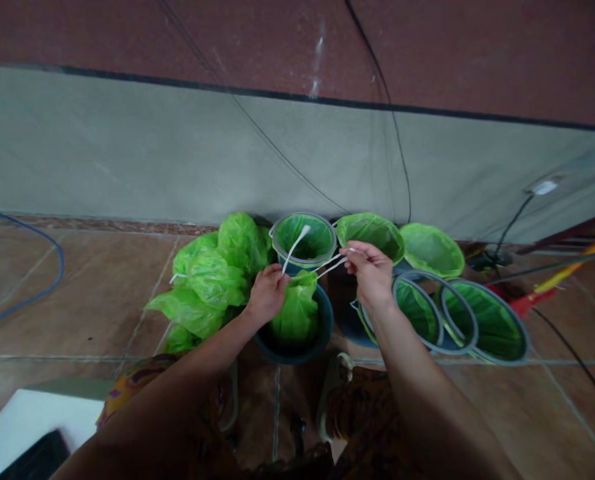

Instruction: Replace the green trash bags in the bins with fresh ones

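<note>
- Being pinched by left hand (pixel 268 293) and right hand (pixel 372 272): white drawstrings (pixel 291 253)
- Green bag (pixel 296 315) seated inside near bucket (pixel 326 315)
- Puffy bags (pixel 212 277) piled left

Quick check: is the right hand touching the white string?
Touching. The head view shows the right hand pinching the white string, which runs straight into its grip.
</note>
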